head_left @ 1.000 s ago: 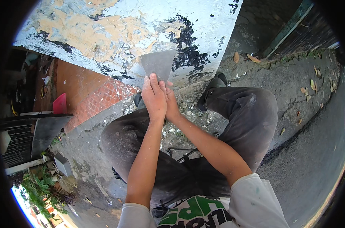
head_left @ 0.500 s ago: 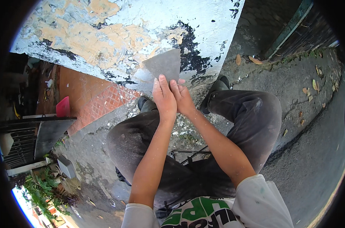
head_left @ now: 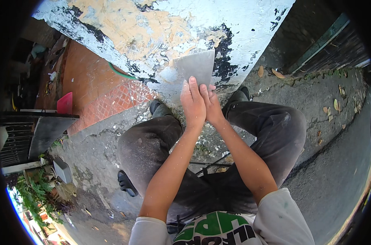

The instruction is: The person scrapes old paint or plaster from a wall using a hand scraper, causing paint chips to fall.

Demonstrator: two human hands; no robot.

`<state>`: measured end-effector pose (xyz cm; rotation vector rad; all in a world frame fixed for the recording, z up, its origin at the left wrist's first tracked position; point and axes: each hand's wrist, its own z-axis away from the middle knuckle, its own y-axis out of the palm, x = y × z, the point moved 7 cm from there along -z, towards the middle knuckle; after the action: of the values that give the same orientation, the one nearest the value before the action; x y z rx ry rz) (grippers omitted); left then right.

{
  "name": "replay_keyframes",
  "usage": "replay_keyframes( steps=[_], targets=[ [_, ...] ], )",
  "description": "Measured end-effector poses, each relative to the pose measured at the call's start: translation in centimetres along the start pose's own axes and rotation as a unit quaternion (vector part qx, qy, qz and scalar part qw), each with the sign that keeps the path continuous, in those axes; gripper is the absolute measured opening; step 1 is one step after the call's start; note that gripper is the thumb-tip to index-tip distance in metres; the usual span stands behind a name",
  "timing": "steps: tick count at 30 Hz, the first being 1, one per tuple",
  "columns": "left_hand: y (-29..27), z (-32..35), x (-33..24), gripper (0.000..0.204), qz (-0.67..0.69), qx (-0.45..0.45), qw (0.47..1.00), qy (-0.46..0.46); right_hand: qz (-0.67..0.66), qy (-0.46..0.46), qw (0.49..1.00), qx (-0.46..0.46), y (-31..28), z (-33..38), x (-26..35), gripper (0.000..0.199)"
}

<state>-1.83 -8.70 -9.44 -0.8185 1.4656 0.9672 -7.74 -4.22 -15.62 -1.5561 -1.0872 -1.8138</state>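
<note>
My left hand and my right hand are pressed close together, both closed on a wide scraper. Its flat grey, fan-shaped blade points away from me and lies over the wall; whether its whole edge touches cannot be seen. The handle is hidden inside my hands. Left of the blade, pale blue-white paint has come away from a beige patch. Just to its right is a black, flaked patch.
My bent knees flank my forearms. On the left are orange-red tiling, a pink object, a dark metal gate and a grey box. A black sandal lies by my left leg. Fallen leaves dot the right-hand pavement.
The view has shifted, so the wall, scraper and my hands appear farther right. The blade stays between the beige and black patches, with both hands still on it. More of the black sandal shows.
</note>
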Motion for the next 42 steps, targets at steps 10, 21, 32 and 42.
replay_keyframes(
  steps=[10,21,32,42],
  targets=[
    [-1.9,0.1,-4.1,0.038,-0.168,0.029,0.984,0.048,-0.139,0.045,0.988,-0.04,4.4,1.7,0.8,0.051],
    [-1.4,-1.3,-2.2,0.04,-0.156,0.038,0.986,0.052,-0.066,-0.023,0.996,-0.061,2.2,-0.7,0.3,0.054],
    [-0.4,-2.1,-7.9,0.038,-0.169,0.035,0.979,0.108,-0.073,-0.089,0.991,-0.061,3.9,-1.7,5.4,0.053],
    [0.4,0.7,-4.0,0.039,-0.187,0.149,0.971,0.007,-0.18,-0.02,0.968,-0.173,3.5,4.0,1.2,0.047]
  ],
)
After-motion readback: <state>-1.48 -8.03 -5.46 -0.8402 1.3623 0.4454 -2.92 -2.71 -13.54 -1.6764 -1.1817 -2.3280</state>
